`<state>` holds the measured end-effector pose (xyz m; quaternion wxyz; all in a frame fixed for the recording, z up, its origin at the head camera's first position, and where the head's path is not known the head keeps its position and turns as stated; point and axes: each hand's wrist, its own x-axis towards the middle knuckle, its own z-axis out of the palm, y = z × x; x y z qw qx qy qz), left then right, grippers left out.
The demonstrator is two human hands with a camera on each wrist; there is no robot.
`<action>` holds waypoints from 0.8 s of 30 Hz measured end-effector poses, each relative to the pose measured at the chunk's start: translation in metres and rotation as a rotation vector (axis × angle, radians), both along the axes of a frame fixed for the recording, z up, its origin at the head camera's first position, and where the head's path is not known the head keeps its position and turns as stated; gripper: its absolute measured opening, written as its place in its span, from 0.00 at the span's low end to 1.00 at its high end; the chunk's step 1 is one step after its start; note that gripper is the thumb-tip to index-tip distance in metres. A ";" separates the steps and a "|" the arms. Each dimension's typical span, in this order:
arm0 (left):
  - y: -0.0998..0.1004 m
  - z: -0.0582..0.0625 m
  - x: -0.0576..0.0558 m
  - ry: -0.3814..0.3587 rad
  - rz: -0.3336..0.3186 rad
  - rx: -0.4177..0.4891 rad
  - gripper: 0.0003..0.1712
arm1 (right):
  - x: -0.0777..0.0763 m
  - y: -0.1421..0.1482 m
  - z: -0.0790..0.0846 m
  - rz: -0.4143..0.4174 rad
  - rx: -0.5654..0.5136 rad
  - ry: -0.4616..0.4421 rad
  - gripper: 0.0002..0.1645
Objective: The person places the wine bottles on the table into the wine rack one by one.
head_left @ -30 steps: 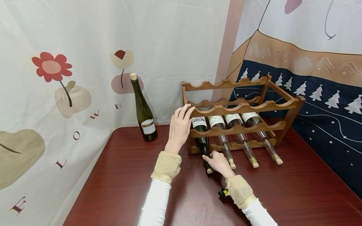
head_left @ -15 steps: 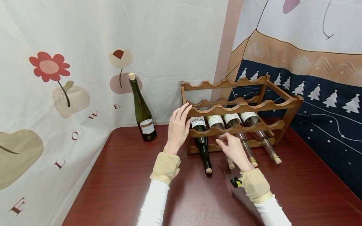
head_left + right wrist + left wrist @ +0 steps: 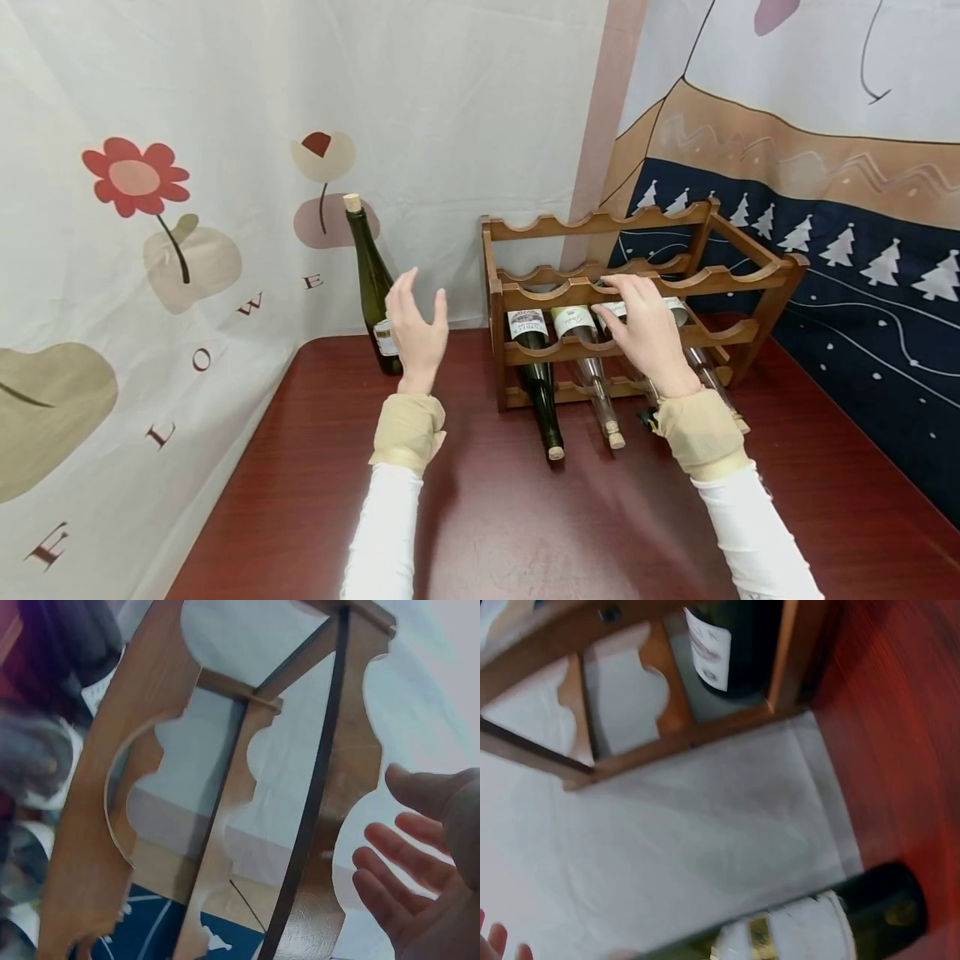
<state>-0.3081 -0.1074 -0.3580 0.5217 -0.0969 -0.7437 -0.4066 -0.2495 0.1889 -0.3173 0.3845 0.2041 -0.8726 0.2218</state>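
Note:
In the head view a green wine bottle with a cork and white label stands upright on the table. My left hand is just right of it, fingers and thumb spread, holding nothing; the hand covers part of the label. The same bottle crosses the bottom of the left wrist view. My right hand hovers in front of the wooden wine rack, thumb apart from the fingers and nothing between them. In the rack's lower row lie a dark green wine bottle and several clear ones, necks forward.
Corks of the racked bottles, like the clear bottle, jut past the rack's front over the red-brown table. The rack's scalloped upper rails hold no bottles. A printed curtain hangs close behind bottle and rack.
My left hand has left the rack's left corner and moved left to the standing bottle. My right hand has let go of the dark bottle's neck and moved up and right.

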 end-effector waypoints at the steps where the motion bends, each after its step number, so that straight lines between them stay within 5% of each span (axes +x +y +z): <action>1: -0.005 -0.001 -0.003 -0.010 0.016 0.013 0.26 | -0.003 0.000 0.002 -0.004 0.037 -0.003 0.26; 9: -0.042 -0.008 -0.026 -0.162 0.116 0.085 0.36 | -0.018 0.003 0.006 -0.041 0.270 0.047 0.25; 24: -0.080 -0.001 -0.066 -0.507 0.068 0.232 0.47 | -0.023 0.004 0.006 -0.063 0.272 0.028 0.16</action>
